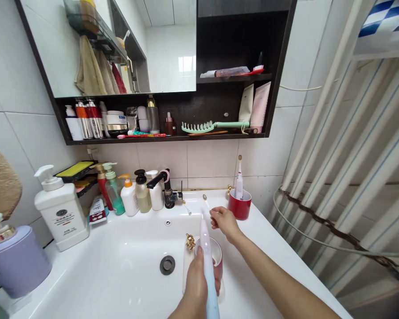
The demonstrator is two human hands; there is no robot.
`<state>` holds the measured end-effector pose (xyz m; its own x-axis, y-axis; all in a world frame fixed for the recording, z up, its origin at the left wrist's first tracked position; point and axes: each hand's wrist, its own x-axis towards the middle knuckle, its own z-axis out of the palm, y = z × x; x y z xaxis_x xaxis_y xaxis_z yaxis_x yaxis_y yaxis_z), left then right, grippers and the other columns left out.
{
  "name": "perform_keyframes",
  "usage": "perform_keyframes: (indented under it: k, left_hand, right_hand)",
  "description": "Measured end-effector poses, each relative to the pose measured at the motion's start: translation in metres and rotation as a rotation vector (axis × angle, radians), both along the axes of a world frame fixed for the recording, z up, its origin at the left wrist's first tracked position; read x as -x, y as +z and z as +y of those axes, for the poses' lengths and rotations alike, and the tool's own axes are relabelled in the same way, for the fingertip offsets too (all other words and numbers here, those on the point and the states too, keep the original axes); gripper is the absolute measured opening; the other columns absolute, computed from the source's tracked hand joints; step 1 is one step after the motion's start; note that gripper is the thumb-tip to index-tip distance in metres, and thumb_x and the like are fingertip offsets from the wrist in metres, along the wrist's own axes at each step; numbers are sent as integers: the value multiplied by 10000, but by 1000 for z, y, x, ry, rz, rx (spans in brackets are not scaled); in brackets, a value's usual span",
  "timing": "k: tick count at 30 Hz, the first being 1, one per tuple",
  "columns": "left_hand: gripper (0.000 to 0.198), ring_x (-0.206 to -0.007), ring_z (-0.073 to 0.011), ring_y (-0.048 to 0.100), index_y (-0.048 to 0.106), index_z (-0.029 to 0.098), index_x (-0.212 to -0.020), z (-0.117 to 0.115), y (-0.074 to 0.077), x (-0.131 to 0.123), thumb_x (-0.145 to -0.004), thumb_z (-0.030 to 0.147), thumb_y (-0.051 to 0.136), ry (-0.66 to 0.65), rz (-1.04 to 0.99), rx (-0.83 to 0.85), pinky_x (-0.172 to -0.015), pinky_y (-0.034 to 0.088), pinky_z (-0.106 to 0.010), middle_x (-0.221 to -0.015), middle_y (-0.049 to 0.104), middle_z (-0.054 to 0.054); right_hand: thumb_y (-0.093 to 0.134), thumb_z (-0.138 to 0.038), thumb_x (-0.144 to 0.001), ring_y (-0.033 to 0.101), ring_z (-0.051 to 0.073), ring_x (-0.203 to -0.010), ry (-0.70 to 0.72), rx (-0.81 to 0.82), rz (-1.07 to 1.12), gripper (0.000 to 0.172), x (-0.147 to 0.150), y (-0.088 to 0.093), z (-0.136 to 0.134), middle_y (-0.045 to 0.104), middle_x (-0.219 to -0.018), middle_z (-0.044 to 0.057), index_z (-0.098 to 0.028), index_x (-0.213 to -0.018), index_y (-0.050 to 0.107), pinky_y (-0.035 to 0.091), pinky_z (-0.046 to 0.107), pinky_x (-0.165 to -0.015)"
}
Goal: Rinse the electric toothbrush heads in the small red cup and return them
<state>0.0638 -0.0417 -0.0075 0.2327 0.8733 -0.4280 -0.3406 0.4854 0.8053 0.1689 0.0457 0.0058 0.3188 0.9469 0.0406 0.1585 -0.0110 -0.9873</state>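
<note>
My left hand (196, 281) is closed around the handle of an electric toothbrush (209, 270), pale pink-white at the top and light blue lower down. Its bare metal shaft points up and away from me. Just beyond, my right hand (224, 221) pinches a small white toothbrush head (208, 203), bristle end pointing away, near the handle's tip. A white-and-red cup (218, 254) with a gold bear-shaped ornament (189, 241) is partly hidden behind the handle and my left hand; whether my fingers touch it I cannot tell.
A red cup (239, 209) holding another electric toothbrush (240, 181) stands on the right of the sink (119, 261). Behind the drain are a black faucet (168, 190) and a small white piece (187, 208). Pump bottles (64, 215) line the left; a cabinet (173, 138) hangs above.
</note>
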Motion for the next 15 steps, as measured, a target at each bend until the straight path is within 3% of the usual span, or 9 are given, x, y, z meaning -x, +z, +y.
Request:
perform_keyframes:
  k: [5,10,15]
  left_hand:
    - [494,-275,-63,323,368,165,-502,5,-2,1,-554,639,240,-9,-42,3,-342,189,-205,-343,368,42]
    - [539,-265,-63,308,370,173,-510,10,-7,0,-514,684,199,-21,2,1,-326,193,-213,-362,378,40]
    - [596,-283,-85,358,400,166,-576,14,-9,1,-473,713,187,-23,5,-14,-325,211,-219,-379,408,29]
  right_hand:
    - [446,-254,-658,488,92,-459,-21,151,-283,133,20,-13,54,507,-501,-6,-144,-605,498,391,226,-453]
    - [371,-265,-732,490,105,-737,20,285,-563,209,27,-22,85,504,-885,35,-152,-873,476,404,291,-638]
    - [376,-259,-729,471,129,-810,56,330,-762,236,27,-19,96,469,-964,46,-168,-935,447,390,319,-680]
